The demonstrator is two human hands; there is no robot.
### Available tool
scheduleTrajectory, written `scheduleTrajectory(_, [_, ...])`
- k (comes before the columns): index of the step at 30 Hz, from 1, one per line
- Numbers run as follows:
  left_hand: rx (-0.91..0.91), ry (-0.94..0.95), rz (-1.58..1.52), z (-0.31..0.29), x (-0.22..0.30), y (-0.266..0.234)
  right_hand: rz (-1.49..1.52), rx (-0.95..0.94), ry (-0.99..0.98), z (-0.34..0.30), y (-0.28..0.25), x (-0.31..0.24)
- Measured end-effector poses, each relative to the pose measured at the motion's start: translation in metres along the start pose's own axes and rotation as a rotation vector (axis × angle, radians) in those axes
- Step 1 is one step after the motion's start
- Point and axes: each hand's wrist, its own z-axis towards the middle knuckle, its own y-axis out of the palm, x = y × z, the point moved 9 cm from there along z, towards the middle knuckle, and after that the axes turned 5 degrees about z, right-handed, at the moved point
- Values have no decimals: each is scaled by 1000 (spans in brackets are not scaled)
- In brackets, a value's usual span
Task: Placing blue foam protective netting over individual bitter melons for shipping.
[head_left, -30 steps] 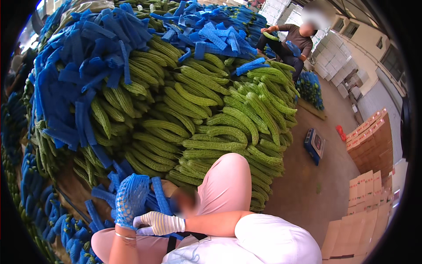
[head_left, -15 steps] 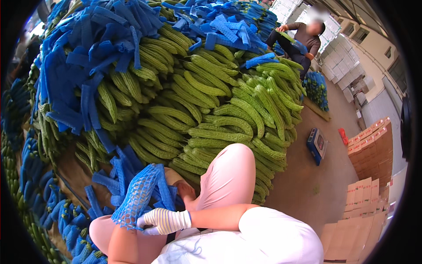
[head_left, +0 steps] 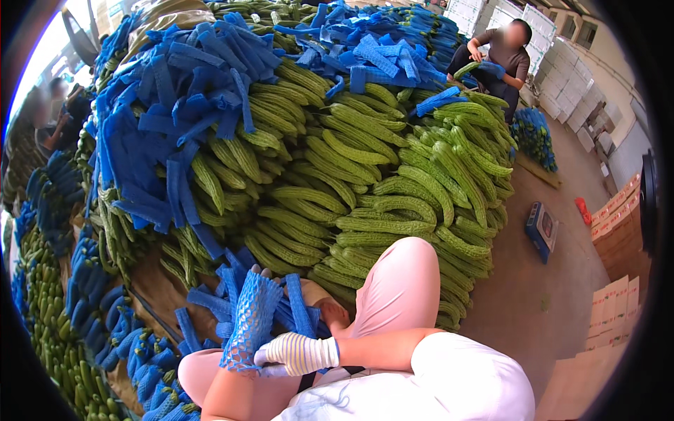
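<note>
we have our left hand (head_left: 255, 309) inside a blue net (head_left: 240, 351), its fingertips (head_left: 265, 273) showing past the far end; the mesh hides the rest, so we cannot tell how far open that hand is; our right hand (head_left: 298, 353), in a striped glove (head_left: 312, 354), pinches the net's near edge; the net's long axis follows our left forearm (head_left: 228, 396), pointing away from us, leaning slightly right; loose nets (head_left: 298, 305) lie just beside it, near the gourds (head_left: 393, 224).
</note>
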Motion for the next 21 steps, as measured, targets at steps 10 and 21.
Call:
scheduleTrajectory(10, [-110, 99, -63, -6, 12, -6, -635, 1202, 19, -152, -338, -31])
scheduleTrajectory(21, [152, -34, -163, -5, -10, -53, -1348, 1273, 1114, -336, -446, 38])
